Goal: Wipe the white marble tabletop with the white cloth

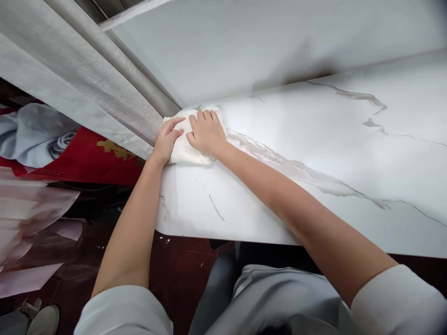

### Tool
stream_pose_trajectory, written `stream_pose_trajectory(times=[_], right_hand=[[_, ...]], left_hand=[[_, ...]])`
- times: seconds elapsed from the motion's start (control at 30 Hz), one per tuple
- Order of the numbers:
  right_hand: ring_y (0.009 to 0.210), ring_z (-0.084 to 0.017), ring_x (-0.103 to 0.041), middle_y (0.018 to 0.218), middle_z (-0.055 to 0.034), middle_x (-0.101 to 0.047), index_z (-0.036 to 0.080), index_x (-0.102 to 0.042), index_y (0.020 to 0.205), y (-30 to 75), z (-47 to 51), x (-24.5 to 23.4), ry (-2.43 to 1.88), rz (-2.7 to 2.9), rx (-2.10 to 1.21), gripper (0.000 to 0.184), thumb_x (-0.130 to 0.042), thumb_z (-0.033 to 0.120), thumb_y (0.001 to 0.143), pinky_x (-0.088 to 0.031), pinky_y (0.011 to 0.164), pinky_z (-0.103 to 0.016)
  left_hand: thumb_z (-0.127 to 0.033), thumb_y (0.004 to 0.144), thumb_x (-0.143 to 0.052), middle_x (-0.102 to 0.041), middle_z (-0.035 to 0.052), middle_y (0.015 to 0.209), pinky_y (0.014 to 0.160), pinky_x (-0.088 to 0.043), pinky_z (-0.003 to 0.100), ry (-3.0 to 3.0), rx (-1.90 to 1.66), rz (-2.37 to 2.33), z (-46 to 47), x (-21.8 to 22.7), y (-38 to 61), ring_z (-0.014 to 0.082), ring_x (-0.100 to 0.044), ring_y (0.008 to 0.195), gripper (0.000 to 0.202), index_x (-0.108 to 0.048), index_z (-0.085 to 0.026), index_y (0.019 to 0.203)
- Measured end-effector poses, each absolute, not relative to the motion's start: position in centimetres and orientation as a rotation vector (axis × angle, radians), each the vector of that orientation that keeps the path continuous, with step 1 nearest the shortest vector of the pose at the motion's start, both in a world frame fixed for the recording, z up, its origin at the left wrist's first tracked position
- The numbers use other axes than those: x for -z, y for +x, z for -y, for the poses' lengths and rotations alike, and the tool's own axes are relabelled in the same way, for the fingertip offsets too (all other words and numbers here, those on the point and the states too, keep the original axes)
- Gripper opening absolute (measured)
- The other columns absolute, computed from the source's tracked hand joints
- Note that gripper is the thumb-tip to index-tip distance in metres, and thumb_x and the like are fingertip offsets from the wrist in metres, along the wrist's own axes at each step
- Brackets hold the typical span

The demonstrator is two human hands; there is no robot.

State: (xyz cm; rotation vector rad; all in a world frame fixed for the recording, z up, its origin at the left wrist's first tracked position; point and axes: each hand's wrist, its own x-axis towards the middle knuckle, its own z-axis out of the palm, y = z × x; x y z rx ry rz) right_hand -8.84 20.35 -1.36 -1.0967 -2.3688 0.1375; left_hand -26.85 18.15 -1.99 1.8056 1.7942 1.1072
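Both hands flat on white cloth (185, 151) at far-left corner of marble tabletop (314, 153): left hand (166, 139) grips its left edge, right hand (206, 134) presses palm-down beside it.

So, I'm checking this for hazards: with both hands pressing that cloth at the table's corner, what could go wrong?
The cloth sits right at the table edge, so the left hand could slip off it. The right hand may push the cloth into the grey curtain.
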Motion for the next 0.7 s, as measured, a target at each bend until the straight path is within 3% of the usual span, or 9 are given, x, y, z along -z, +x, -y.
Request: stream_pose_trajectory(times=[0.23, 0.5, 0.7], right_hand=[[0.119, -0.035, -0.048, 0.119, -0.0211, -0.057, 0.003, -0.058, 0.122, -7.9, -14.0, 0.6, -1.027, 2.415, -0.222, 0.041, -0.037, 0.027, 0.097, -0.031, 0.107, -0.048], [0.115, -0.037, -0.05, 0.116, -0.0225, -0.059, 0.001, -0.06, 0.121, -7.1, -8.3, 0.7, -0.965, 2.395, -0.209, 0.042, -0.042, 0.028, 0.095, -0.032, 0.106, -0.05], [0.117, -0.039, -0.051, 0.126, -0.027, -0.057, -0.002, -0.055, 0.132, -6.5, -3.7, 0.4, -0.917, 2.467, -0.185, 0.052, -0.045, 0.034, 0.096, -0.031, 0.108, -0.057]], left_hand=[[-0.028, 0.073, -0.056, -0.062, 0.0064, 0.134, 0.119, -0.032, 0.043, 1.701, -1.116, -1.859, -10.7, 0.5, -24.9, 0.0284, -0.05, 0.133, 0.045, -0.067, -0.022, 0.116], [-0.033, 0.078, -0.052, -0.058, 0.0085, 0.139, 0.119, -0.032, 0.044, 1.75, -0.968, -1.965, -3.8, -0.6, -23.3, 0.0302, -0.047, 0.135, 0.05, -0.064, -0.02, 0.124], [-0.037, 0.084, -0.05, -0.056, 0.0069, 0.142, 0.122, -0.027, 0.046, 1.799, -0.893, -1.99, 1.0, -0.5, -23.4, 0.0287, -0.043, 0.139, 0.048, -0.06, -0.024, 0.129]])
